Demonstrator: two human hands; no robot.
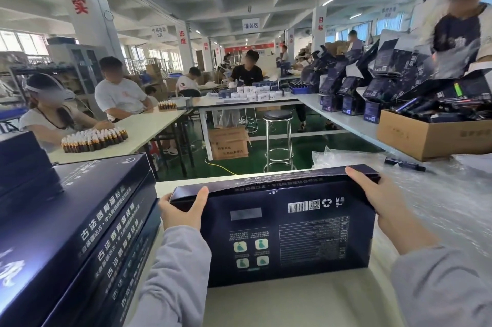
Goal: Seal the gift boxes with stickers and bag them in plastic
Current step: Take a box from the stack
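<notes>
A dark navy gift box [287, 233] stands on edge on the white table in front of me, its printed back with barcode and icons facing me. My left hand [183, 211] grips its upper left corner, thumb on the near face. My right hand [383, 199] holds the upper right corner, fingers lying along the top edge. The top flap bows slightly between my hands. A stack of the same navy gift boxes [74, 228] lies flat at my left. Clear plastic bags [436, 193] are spread on the table to the right.
A cardboard carton [431, 137] full of dark packages sits at the right rear, with a dark pen-like item [404, 163] in front of it. A steel stool [278, 137] stands on the green floor ahead. Seated workers and small brown bottles [93, 139] occupy the table beyond.
</notes>
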